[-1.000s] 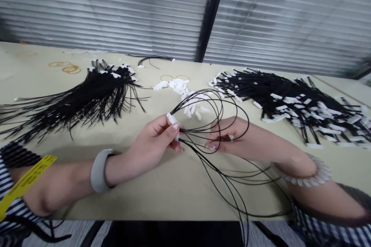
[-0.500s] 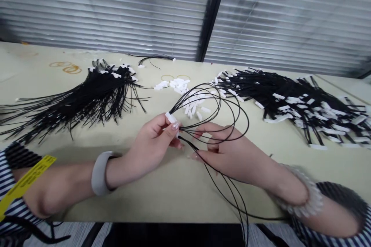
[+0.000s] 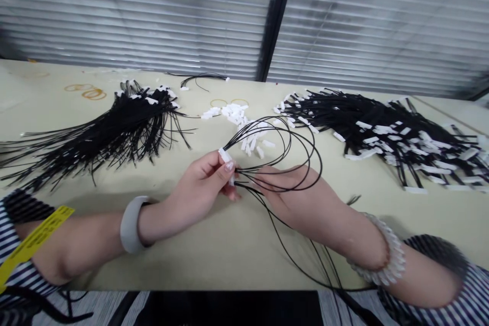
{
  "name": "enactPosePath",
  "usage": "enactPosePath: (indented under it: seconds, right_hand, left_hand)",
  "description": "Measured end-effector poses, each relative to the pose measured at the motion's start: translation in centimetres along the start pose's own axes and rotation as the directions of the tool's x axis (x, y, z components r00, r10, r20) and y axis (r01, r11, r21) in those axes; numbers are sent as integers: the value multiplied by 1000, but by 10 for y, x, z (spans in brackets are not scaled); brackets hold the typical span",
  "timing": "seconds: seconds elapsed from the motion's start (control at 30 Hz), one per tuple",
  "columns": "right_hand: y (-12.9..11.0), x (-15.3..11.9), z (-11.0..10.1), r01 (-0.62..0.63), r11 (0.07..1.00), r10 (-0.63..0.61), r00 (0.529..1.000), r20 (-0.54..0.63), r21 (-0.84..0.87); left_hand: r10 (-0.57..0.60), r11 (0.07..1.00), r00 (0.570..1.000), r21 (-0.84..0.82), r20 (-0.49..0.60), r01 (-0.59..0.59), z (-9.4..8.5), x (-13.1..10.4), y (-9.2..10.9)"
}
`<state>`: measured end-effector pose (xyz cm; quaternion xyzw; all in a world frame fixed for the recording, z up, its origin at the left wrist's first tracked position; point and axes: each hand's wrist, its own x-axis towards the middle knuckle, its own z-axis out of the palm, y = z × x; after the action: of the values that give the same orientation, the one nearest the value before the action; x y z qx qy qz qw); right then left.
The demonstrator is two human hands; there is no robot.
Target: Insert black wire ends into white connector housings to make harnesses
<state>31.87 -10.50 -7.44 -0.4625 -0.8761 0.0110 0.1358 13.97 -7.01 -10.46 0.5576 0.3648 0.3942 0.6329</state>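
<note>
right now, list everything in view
held connector: at least one, white, centre
held wires: several, black, centre
loose connectors: many, white, mid-table
wire piles: two, black and white, left and right
stray wires: several, black, far edge
bands: several, orange-yellow, far side
table: one, cream, beneath
blinds: two, grey, behind
post: one, dark, between blinds
strip: one, yellow, left elbow
wristband: one, grey, left wrist
bracelet: one, clear, right wrist
left hand: one, bare, pinching connector
right hand: one, bare, behind wires

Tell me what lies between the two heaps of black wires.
In the head view, small white pieces lie between the left heap and right heap, two yellow loops behind them, the held wires partly in front.
</note>
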Motion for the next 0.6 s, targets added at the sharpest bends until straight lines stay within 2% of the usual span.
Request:
enactPosePath:
  seconds: [0.07, 0.13, 0.2, 0.27, 0.3, 0.33, 0.37, 0.4, 0.43, 0.47, 0.53, 0.6]
  right_hand:
    - [2, -1, -1, 67, 978, -62, 998, 33, -195]
    - [6, -1, -5, 76, 920, -56, 996, 63, -385]
    - [15, -1, -13, -29, 850, 39, 999, 9, -526]
    - [30, -1, -22, -235, 794, 167, 971, -171, -561]
    - [38, -1, -26, -351, 788, 223, 928, -297, -506]
    - [47, -2, -31, -426, 820, 270, 878, -396, -384]
    - [54, -2, -35, -447, 873, 316, 822, -474, -193]
    - [60, -2, -38, -413, 909, 379, 767, -518, 53]
    - [64, -2, -41, -322, 900, 435, 720, -541, 295]
    - [66, -2, -43, -206, 845, 488, 676, -553, 494]
    - [61, 0, -47, -12, 720, 560, 601, -570, 694]
    - [48, 1, -49, 74, 679, 575, 564, -592, 730]
  left_hand:
    - [-10, 999, 1000, -37, 4, 10, 0, 1, -1]
    - [-26, 995, 1000, -96, 0, 26, 0, 2, -1]
    - [-56, 983, 998, -176, -20, 52, 1, 3, 0]
    - [-83, 964, 995, -257, -48, 68, 2, 4, 1]
    - [-92, 956, 994, -285, -58, 71, 2, 5, 2]
    - [-96, 950, 993, -303, -66, 71, 3, 5, 2]
    - [-96, 948, 993, -311, -68, 70, 3, 5, 2]
    - [-95, 948, 993, -312, -65, 70, 3, 5, 2]
    - [-92, 949, 994, -307, -59, 70, 3, 6, 1]
    - [-85, 952, 995, -299, -50, 66, 2, 6, 0]
    - [-71, 963, 997, -263, -22, 63, 1, 5, -2]
    - [-58, 978, 998, -200, 16, 60, 0, 5, -5]
